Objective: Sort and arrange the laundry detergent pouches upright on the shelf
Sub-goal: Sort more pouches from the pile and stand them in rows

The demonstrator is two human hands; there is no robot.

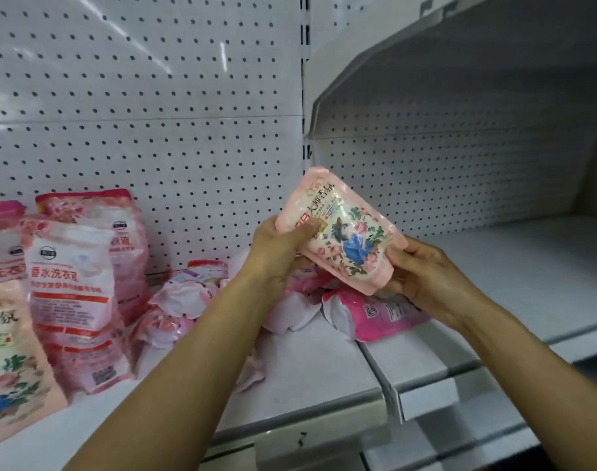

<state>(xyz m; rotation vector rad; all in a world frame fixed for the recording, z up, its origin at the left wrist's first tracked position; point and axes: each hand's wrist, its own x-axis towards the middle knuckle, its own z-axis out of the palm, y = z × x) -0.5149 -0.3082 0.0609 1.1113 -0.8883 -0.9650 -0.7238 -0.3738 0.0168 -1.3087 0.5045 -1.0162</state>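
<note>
Floral pouch (341, 232), print partly legible "香氛", tilted above shelf (307, 379). Left hand (276, 246) fingers curled round its top; right hand (426, 277) grips bottom corner.

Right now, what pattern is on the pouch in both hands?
Pale pink pouch with roses and a blue figure; head view.

Both hands (280, 246) (422, 277) hold a floral pouch (344, 239) tilted above the shelf (307, 375)

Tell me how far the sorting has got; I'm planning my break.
Done: several pink-and-white detergent pouches stand upright at the shelf's left. In hand: the left hand and right hand hold a pale pink floral pouch, tilted. Left: a heap of crumpled pink pouches lies on the white metal shelf.
</note>
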